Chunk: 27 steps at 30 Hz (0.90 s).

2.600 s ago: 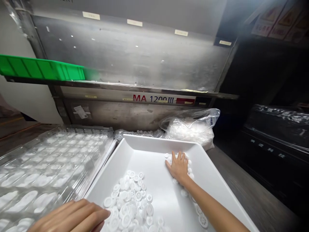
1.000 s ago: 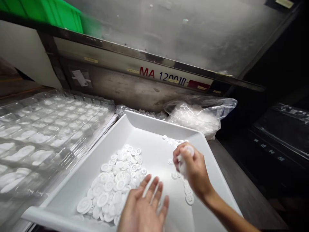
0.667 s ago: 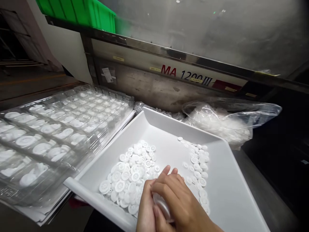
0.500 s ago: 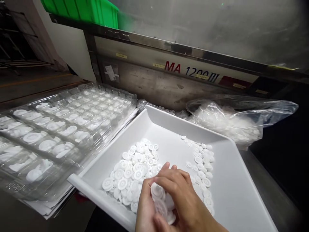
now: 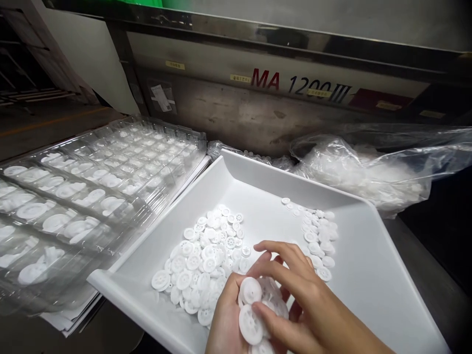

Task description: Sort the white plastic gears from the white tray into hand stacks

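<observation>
Over the near part of a white tray (image 5: 254,194), my two hands are cupped together around several white plastic wheels (image 5: 251,324). The wheels rest against the palm and fingers of my left hand (image 5: 225,319). Curved over them from the right is my right hand (image 5: 306,290), its thumb touching one wheel and its fingers bent around the others. Left of my hands lies a large pile of white wheels (image 5: 199,265) in the tray. A smaller group of white discs (image 5: 322,236) sits toward the tray's right side, beyond my right hand.
Clear blister trays (image 5: 92,182) filled with white parts are stacked on the left, above papers. A clear plastic bag (image 5: 361,172) of white parts lies behind the tray at right. A machine panel (image 5: 221,113) stands behind, with a green bin (image 5: 145,2) above.
My right hand has opened somewhat and shifted right, showing more of the wheels between my hands. The view has tilted down and moved closer to the tray.
</observation>
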### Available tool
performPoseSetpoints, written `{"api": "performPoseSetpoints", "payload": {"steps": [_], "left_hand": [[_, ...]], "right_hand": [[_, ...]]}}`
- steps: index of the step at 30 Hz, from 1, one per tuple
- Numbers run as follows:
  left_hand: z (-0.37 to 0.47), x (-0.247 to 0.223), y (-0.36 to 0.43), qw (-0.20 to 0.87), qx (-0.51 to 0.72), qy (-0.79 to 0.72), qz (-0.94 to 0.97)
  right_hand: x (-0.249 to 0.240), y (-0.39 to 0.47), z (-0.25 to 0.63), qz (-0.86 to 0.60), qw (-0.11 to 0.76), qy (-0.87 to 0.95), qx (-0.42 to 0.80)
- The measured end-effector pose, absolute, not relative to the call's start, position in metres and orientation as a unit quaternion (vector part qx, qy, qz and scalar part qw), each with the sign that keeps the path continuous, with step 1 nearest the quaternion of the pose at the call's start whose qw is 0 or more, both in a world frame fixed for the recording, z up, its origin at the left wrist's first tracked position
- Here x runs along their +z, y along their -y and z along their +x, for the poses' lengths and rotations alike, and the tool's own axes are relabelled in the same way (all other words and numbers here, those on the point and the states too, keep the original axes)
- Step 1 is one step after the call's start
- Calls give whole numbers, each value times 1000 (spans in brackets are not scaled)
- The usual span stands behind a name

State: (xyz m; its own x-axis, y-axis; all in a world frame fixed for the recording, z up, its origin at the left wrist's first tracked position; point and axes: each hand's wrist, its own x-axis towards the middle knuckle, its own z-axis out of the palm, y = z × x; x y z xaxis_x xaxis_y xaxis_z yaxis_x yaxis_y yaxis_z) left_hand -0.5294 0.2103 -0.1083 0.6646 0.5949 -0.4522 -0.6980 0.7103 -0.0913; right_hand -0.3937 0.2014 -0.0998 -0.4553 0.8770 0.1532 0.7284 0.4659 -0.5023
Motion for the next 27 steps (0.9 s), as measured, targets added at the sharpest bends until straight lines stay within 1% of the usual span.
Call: {"api": "performPoseSetpoints", "payload": {"steps": [4,7,9,10,13,15,17,20,24,27], "left_hand": [[-529,-112,-210,903,350,-211,-133],[-532,-112,-209,896,334,-231,-179],[-534,-109,-209,887,322,-249,-218],[-535,-107,-210,881,321,-256,-233],[-536,-104,-211,873,336,-252,-249],[-535,-104,-211,876,340,-236,-248],[-534,-106,-211,882,333,-228,-242],[-534,-111,-211,885,331,-223,-240],[-534,-118,-209,885,336,-212,-243],[-533,-120,-208,885,340,-205,-243]], "right_hand": [[-104,-203,-392,-484,239,817,205],[-102,-206,-389,-469,283,811,206],[-101,-208,-384,-456,305,821,158],[-100,-208,-381,-449,309,831,108],[-97,-207,-371,-417,266,867,-57],[-95,-205,-368,-389,232,884,-112],[-93,-202,-369,-365,219,893,-146],[-91,-201,-371,-332,203,905,-173],[-91,-201,-369,-315,197,913,-170],[-90,-199,-369,-328,197,909,-165]]}}
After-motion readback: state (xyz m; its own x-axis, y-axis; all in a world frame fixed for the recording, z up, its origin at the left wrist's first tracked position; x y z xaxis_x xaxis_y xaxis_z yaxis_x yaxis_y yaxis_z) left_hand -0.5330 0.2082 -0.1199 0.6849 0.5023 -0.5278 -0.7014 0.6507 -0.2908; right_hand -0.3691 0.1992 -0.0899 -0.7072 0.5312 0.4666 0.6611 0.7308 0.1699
